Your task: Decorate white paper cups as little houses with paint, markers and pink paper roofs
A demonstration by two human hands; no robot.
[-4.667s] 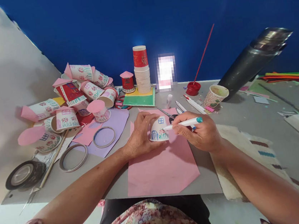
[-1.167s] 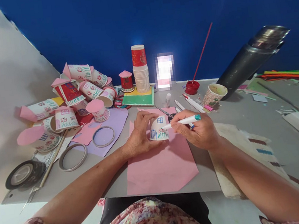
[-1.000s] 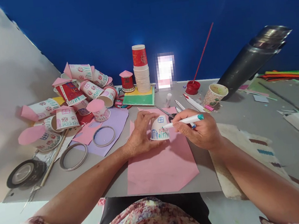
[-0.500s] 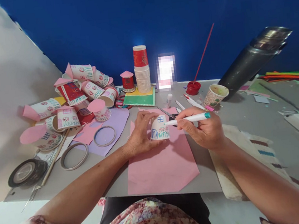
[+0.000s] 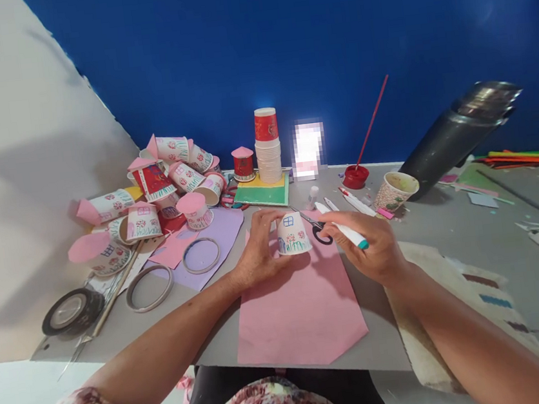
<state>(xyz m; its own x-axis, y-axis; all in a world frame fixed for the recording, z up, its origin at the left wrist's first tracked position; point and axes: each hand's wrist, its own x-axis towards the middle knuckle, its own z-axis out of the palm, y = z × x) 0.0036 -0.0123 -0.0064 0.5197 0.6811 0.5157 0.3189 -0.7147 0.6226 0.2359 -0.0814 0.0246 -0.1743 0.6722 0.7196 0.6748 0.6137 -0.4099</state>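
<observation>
**On pink paper, a decorated cup between two hands**

On the counter point(image 5: 450, 253), a sheet of pink paper point(image 5: 296, 309) lies in front of the person, and an upturned cup point(image 5: 292, 234) stands on its far end. The cup bears a small blue window, red flowers and a fringe of green and blue strokes along its rim. The left hand point(image 5: 260, 248) cups it from the left, fingers curled round its back and top, thumb low near the rim. The right hand point(image 5: 372, 245) is closed round a white marker point(image 5: 343, 227) with a teal end (the marker lies slanted across the fingers, its white end up and to the left, clear of the cup). Scissors point(image 5: 315, 226) with black handles lie just behind the cup, between the two hands.

To the left, a heap of finished cups point(image 5: 161, 188) with pink paper roofs lies tumbled together, some on their sides. Near them a purple sheet point(image 5: 223, 223) carries a tape ring point(image 5: 201, 256); a second ring point(image 5: 149, 289) and a dark tape roll point(image 5: 72, 311) sit closer to the edge. At the back a stack of plain cups point(image 5: 269, 156), topped by a red one, stands on green and yellow card point(image 5: 263, 193). Farther right are a red paint pot point(image 5: 355, 176) with a red stick point(image 5: 372, 122) leaning out of it, a patterned cup point(image 5: 393, 190) and a dark metal flask point(image 5: 456, 132) lying tilted against the blue wall point(image 5: 280, 38).
</observation>
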